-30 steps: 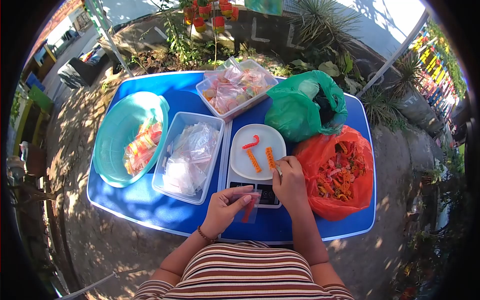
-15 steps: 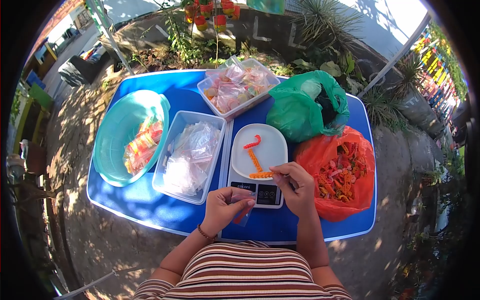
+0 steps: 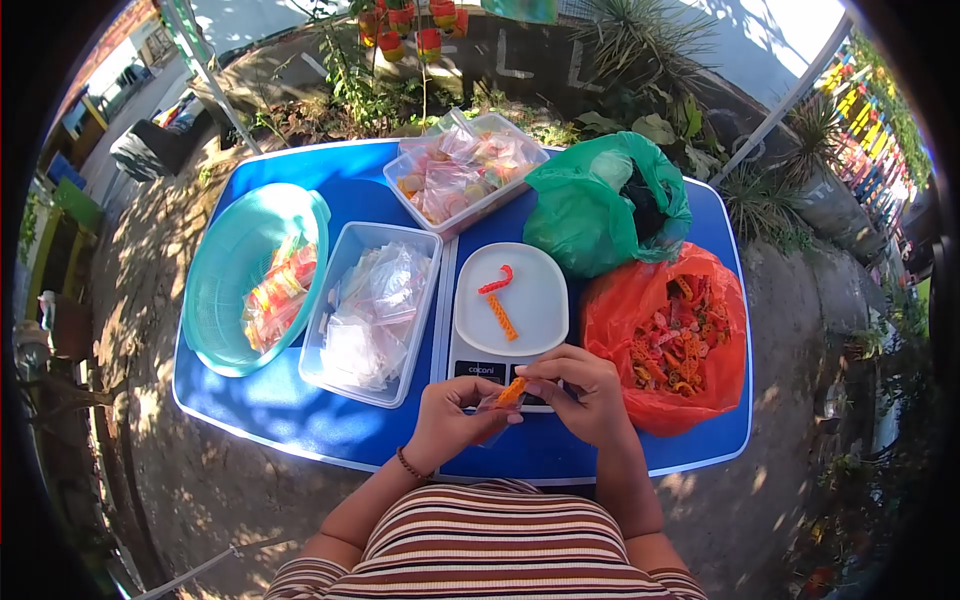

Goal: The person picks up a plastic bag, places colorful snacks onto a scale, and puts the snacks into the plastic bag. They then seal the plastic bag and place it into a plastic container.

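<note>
My left hand (image 3: pixel 456 412) is closed on a small clear plastic bag (image 3: pixel 492 408) in front of the kitchen scale (image 3: pixel 468 368). Between the fingertips of my right hand (image 3: pixel 580 392) is an orange twisted snack stick (image 3: pixel 512 391), its lower end at the mouth of the bag. Something red shows faintly inside the bag. On the scale's white pan (image 3: pixel 540 300) lie another orange stick (image 3: pixel 502 317) and a curved red piece (image 3: pixel 496 279). My hands partly cover the scale's front panel.
An orange-red bag (image 3: pixel 610 340) full of snack pieces stands right, a green bag (image 3: pixel 570 220) behind it. At left are a clear tub (image 3: pixel 308 365) of empty bags and a teal basket (image 3: pixel 215 300) with packed bags. Another tub (image 3: pixel 470 218) of packets sits at the back.
My right hand has lifted an orange stick off the pan's near edge and brought it down and left to the bag in my left hand. The view has shifted slightly.
</note>
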Motion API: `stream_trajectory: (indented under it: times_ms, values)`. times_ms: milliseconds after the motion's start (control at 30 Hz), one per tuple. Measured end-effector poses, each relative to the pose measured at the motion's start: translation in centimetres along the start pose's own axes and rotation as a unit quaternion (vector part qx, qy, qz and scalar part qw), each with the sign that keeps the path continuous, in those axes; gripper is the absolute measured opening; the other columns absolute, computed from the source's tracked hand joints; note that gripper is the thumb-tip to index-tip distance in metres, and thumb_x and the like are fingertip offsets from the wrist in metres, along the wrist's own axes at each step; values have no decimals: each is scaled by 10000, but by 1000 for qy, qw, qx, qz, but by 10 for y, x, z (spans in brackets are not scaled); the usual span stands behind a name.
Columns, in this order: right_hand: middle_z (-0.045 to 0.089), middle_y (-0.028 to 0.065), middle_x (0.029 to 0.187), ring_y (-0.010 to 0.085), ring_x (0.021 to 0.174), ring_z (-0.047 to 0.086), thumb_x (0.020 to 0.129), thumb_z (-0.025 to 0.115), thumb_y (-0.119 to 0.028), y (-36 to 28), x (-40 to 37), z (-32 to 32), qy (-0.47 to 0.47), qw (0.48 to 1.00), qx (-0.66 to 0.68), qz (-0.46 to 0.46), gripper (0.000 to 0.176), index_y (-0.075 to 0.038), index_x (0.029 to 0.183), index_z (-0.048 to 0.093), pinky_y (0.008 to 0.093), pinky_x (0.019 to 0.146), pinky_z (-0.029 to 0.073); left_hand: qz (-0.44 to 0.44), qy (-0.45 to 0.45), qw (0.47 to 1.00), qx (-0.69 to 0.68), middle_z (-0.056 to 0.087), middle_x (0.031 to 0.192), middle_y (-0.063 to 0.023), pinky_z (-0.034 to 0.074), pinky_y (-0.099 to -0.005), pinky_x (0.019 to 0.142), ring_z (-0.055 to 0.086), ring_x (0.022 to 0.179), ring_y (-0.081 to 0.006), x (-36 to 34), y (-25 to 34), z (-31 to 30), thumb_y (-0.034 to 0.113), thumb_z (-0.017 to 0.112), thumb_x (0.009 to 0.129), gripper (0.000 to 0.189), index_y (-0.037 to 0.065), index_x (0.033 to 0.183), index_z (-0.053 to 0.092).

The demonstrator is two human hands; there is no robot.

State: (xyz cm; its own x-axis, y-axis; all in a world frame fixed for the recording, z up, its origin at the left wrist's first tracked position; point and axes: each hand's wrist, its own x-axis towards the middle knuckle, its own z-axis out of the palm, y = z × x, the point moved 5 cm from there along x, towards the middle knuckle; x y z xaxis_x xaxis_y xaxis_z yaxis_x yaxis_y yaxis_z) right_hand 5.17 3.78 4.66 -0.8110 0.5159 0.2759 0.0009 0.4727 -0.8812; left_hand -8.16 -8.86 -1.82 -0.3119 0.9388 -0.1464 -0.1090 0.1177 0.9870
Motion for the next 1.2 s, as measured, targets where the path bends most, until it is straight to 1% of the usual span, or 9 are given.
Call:
stream_trajectory:
  times_ms: [100,367,500,600,700,900,1000,1100,1200]
  values:
    - [704,53,866,104,789,676,823,776,70,15,-5,10,84,988,91,89,124,12,907,705,242,672,523,4,-3,999,-35,751,893,-22,518,-210,708,646,773,-46,0,-7,2,202,797,901,313,-4,1131,749]
    - [701,77,909,208,846,623,837,792,-60,5,-2,19,22,1000,4,-5,114,-30,927,729,321,787,491,13,-9,993,-119,749,978,-76,562,-242,767,684,843,-94,-1,-3,1,251,548,1081,367,-20,1296,670]
    - [676,74,942,189,886,613,848,776,-62,1,0,22,38,998,-16,-44,100,-25,930,731,310,804,486,-1,6,987,-161,751,975,-78,566,-244,755,690,841,-93,1,-2,1,273,554,1078,392,-30,1306,658]
    - [661,74,897,211,920,609,838,782,-80,11,-5,22,66,994,43,74,135,-29,953,734,338,848,475,-3,27,986,-164,752,976,-75,560,-233,720,685,817,-83,2,-5,0,282,558,1076,403,-36,1302,657]
    - [669,92,1012,261,1012,579,817,800,-100,8,-4,23,21,998,-61,-18,164,-79,971,747,376,862,480,5,23,989,-148,755,985,-77,558,-228,709,685,810,-80,4,-9,-2,283,563,1073,409,-43,1304,653]
    - [595,93,1201,307,1120,520,793,809,-106,-3,-3,27,-14,998,-54,-35,155,-136,933,749,434,929,458,-14,22,980,-197,750,1051,-76,563,-223,754,681,825,-74,3,-4,-1,287,567,1070,426,-58,1311,640]
    - [597,99,1234,312,1134,516,792,798,-87,-6,0,30,-28,979,-184,-77,164,-139,941,754,440,932,461,6,38,976,-214,742,1097,-76,566,-228,769,676,832,-71,4,-6,3,297,570,1068,434,-56,1310,640]
    - [604,120,1262,307,1161,509,804,775,-62,-2,5,27,-49,980,-171,-89,170,-123,961,757,420,900,490,4,29,983,-184,738,1106,-80,566,-237,794,685,856,-79,3,-9,1,295,579,1065,417,-46,1292,655]
    - [619,122,1268,308,1159,529,841,726,-47,9,13,21,-27,997,-40,-54,136,-83,968,759,384,867,511,-20,7,987,-158,744,1052,-75,563,-238,795,692,868,-87,-1,-7,-6,275,596,1058,378,-36,1255,681]
